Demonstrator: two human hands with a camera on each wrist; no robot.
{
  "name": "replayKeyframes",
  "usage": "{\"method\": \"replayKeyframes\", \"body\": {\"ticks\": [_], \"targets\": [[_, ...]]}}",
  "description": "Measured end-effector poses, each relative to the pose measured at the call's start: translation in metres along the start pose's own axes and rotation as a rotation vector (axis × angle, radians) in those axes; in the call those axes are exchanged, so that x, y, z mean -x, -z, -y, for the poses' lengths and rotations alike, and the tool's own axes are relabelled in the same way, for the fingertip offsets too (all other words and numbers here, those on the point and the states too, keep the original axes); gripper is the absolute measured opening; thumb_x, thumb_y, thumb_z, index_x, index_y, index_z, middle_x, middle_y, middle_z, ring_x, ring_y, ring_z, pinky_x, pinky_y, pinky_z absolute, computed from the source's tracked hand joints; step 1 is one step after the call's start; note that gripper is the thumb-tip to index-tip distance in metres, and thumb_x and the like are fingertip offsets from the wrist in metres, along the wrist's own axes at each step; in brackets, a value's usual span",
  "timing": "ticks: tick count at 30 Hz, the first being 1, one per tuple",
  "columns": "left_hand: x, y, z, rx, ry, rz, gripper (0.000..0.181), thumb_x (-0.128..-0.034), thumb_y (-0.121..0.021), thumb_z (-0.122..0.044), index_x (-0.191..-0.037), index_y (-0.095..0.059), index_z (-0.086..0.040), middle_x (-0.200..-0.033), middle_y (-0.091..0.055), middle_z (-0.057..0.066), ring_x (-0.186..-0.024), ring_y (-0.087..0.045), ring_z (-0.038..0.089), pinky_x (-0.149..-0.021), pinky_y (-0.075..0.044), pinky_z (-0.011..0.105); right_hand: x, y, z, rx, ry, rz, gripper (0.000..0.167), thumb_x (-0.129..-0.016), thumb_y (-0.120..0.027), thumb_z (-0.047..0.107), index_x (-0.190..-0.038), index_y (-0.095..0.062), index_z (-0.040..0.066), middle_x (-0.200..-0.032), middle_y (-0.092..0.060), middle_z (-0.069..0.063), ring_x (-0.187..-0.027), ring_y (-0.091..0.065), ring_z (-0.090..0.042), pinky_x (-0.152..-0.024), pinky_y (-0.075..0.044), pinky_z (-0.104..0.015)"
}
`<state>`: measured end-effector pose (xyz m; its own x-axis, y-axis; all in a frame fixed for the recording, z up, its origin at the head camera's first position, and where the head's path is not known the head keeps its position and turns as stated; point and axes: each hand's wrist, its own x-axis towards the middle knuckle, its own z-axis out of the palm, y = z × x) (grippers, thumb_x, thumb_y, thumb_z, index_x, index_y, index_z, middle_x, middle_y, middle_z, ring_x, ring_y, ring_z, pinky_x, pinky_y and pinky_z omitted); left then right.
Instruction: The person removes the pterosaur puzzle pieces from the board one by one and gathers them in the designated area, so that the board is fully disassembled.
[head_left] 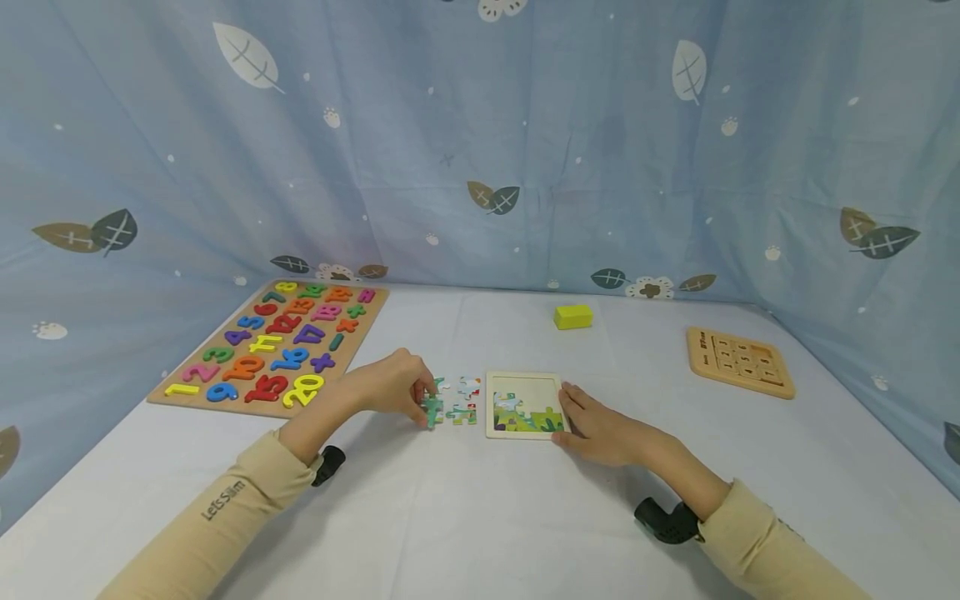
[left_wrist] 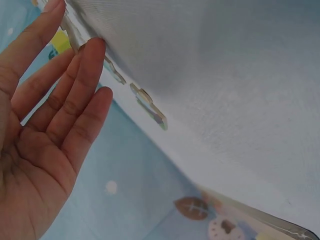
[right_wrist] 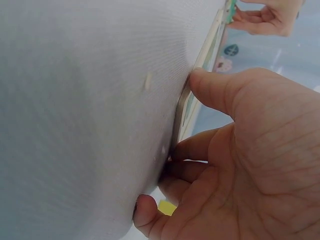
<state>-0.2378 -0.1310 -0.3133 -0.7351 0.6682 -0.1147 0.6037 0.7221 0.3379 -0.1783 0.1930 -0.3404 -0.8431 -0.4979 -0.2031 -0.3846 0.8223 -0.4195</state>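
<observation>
In the head view my left hand [head_left: 393, 385] pinches a green jigsaw piece [head_left: 432, 410] between thumb and fingertips, low over the table. Beside it lie several loose jigsaw pieces [head_left: 462, 413] with coloured pictures. A square puzzle tray [head_left: 525, 436] with a pale wooden rim lies to their right, its lower part filled with joined pieces [head_left: 517, 421] and bare board above. My right hand [head_left: 606, 429] grips the tray's right side, thumb at the near corner, fingers along the edge. The right wrist view shows the thumb and fingers [right_wrist: 212, 90] against the rim.
A wooden number board [head_left: 247, 358] with colourful numerals lies at the left. A yellow-green block [head_left: 573, 317] sits behind the tray. On the right is a small wooden number-slide board [head_left: 740, 362]. A blue patterned curtain [head_left: 420, 150] hangs at the white table's back.
</observation>
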Motion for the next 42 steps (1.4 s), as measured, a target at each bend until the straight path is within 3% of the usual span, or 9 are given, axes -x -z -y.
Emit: {"method": "replayKeyframes", "body": {"ticks": [16,23,28,35,42], "targets": [[-0.002,0.001,0.001,-0.037,0.024,0.041,0.041,-0.0725,-0.084,-0.025,-0.106,-0.073,-0.004,-0.068,-0.063,-0.004,-0.062,-0.048,0.006,-0.059,-0.042,0.019,-0.001,-0.001,-0.001,0.005,0.001,0.002,0.075,-0.100,-0.047,0.038,-0.147,-0.017,-0.013,-0.158,-0.008,-0.028,-0.146,-0.008,-0.043,-0.115,-0.018,-0.056],[-0.001,0.004,-0.001,-0.031,0.041,0.021,0.044,-0.0713,-0.085,-0.029,-0.105,-0.073,-0.003,-0.072,-0.062,-0.005,-0.068,-0.048,0.009,-0.061,-0.042,0.021,-0.001,-0.001,-0.001,0.004,0.003,-0.002,0.076,-0.100,-0.048,0.038,-0.147,-0.017,-0.014,-0.157,-0.008,-0.028,-0.146,-0.009,-0.044,-0.115,-0.018,-0.056],[-0.006,0.005,-0.005,-0.027,0.022,0.011,0.026,-0.0725,-0.084,-0.028,-0.087,-0.074,-0.008,-0.068,-0.061,-0.006,-0.065,-0.045,0.008,-0.058,-0.039,0.021,-0.001,-0.001,-0.002,0.005,0.006,-0.007,0.075,-0.100,-0.048,0.037,-0.146,-0.018,-0.014,-0.157,-0.009,-0.029,-0.146,-0.009,-0.044,-0.115,-0.018,-0.056],[-0.016,0.006,-0.016,-0.026,0.025,0.002,0.040,-0.0735,-0.084,-0.026,-0.105,-0.074,-0.004,-0.075,-0.064,-0.004,-0.071,-0.049,0.010,-0.063,-0.043,0.021,-0.002,-0.002,-0.003,0.002,0.005,-0.006,0.075,-0.100,-0.048,0.037,-0.146,-0.018,-0.014,-0.157,-0.008,-0.029,-0.146,-0.009,-0.044,-0.115,-0.018,-0.056],[-0.029,0.005,-0.030,-0.040,-0.002,0.003,0.032,-0.0735,-0.084,-0.025,-0.097,-0.075,-0.005,-0.073,-0.064,-0.005,-0.068,-0.050,0.009,-0.063,-0.044,0.021,-0.001,-0.002,-0.001,0.000,-0.002,-0.009,0.075,-0.100,-0.048,0.037,-0.146,-0.018,-0.014,-0.157,-0.009,-0.028,-0.146,-0.009,-0.043,-0.116,-0.018,-0.056]]}}
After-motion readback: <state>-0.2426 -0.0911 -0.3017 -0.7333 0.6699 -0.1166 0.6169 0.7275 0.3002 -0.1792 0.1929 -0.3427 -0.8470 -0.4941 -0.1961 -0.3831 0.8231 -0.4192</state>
